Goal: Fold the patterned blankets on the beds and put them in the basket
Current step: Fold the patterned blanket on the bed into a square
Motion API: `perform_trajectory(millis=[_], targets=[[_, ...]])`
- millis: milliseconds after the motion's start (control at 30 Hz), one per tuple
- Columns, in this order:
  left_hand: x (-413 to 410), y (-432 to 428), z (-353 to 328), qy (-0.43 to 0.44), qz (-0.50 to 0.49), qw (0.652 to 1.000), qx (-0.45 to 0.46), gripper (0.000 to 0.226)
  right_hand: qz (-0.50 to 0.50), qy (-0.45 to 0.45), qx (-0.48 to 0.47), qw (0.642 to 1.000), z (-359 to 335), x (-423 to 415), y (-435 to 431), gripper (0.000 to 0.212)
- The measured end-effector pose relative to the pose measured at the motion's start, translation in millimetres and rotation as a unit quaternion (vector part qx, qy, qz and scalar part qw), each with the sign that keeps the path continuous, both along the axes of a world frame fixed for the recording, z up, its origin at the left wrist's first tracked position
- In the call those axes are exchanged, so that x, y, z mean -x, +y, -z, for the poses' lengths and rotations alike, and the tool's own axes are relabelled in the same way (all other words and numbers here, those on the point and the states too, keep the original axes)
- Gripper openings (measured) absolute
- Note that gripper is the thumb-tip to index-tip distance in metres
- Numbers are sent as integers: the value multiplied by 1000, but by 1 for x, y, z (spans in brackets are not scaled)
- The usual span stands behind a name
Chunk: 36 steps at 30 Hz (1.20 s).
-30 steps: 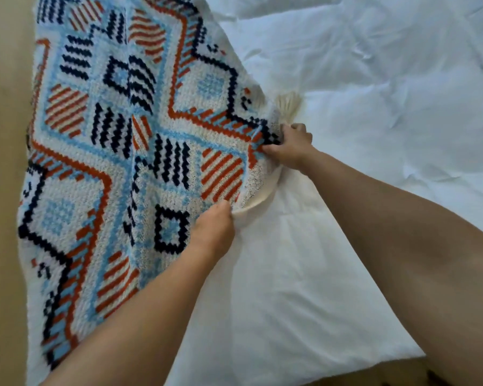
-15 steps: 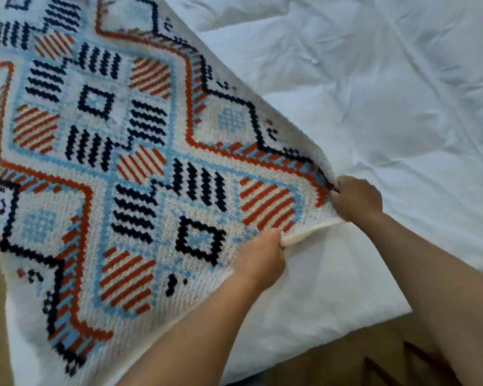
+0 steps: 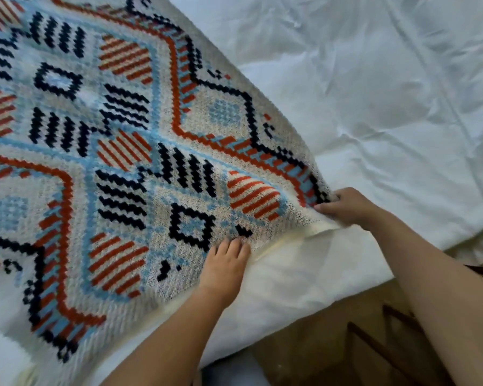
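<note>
A patterned blanket (image 3: pixel 117 162), knitted in cream, light blue, orange and navy diamonds, lies spread over the left half of the white bed (image 3: pixel 374 107). My right hand (image 3: pixel 349 206) pinches the blanket's near right corner at its cream edge. My left hand (image 3: pixel 225 266) rests on the blanket's near edge a little to the left, fingers pressed onto the fabric, with the edge under its palm. The blanket's left part runs out of view.
The bed's white sheet is wrinkled and hangs over the near edge (image 3: pixel 304 310). Below it shows a wooden floor (image 3: pixel 304 355) with a dark wooden frame (image 3: pixel 379 346) at the bottom right.
The blanket has come down from hanging up to lying flatter on the bed. Both hands moved down and right with its corner edge, and more floor shows below.
</note>
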<state>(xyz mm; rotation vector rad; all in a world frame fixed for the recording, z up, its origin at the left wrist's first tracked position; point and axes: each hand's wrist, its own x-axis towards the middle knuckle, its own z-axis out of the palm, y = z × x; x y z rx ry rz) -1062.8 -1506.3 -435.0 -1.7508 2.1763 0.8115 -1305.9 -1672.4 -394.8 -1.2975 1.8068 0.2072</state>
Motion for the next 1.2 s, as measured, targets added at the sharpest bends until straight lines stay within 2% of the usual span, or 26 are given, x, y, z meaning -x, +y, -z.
perform_trajectory(millis=[133, 200, 267, 333, 433, 533, 600, 700, 767, 900, 1000, 1067, 1133, 1200], targets=[[7, -3, -9, 33, -48, 998, -4, 49, 53, -158, -23, 986, -33, 8, -2, 13], [14, -8, -13, 49, -70, 996, -7, 42, 79, -162, -18, 983, -38, 17, -1, 20], [23, -13, -16, 57, -65, 996, -5, 37, 75, -84, 15, 994, -38, 25, 0, 18], [28, -17, -16, 60, -56, 997, -5, 35, 6, 54, 55, 997, -32, 33, -2, 21], [26, -17, -11, 66, -47, 996, -26, 38, -27, 243, 101, 964, -18, 43, 8, 13], [20, -10, -5, 72, -35, 996, -36, 46, -9, 293, 65, 954, 2, 41, 20, 31], [17, 1, -3, 79, -34, 996, -35, 55, 10, 284, 75, 956, 12, 26, 29, 47], [4, 23, -3, 75, -39, 996, -2, 63, -4, 254, 187, 949, 22, -12, 51, 60], [-15, 42, -3, 38, -44, 998, 17, 67, -31, 219, 241, 945, 25, -51, 76, 63], [-69, 91, 2, -58, -84, 995, -10, 77, -155, 129, 263, 943, 32, -143, 137, 70], [-112, 129, -8, -93, -111, 989, 38, 82, -258, 72, 239, 933, 38, -210, 190, 72], [-143, 159, -14, -93, -192, 975, 64, 83, -323, 45, 217, 920, 40, -252, 229, 71], [-180, 191, -15, -104, -299, 949, -9, 81, -375, 18, 199, 905, 41, -288, 265, 72], [-207, 217, -11, -104, -409, 903, -88, 90, -427, 11, 193, 884, 41, -315, 293, 75]])
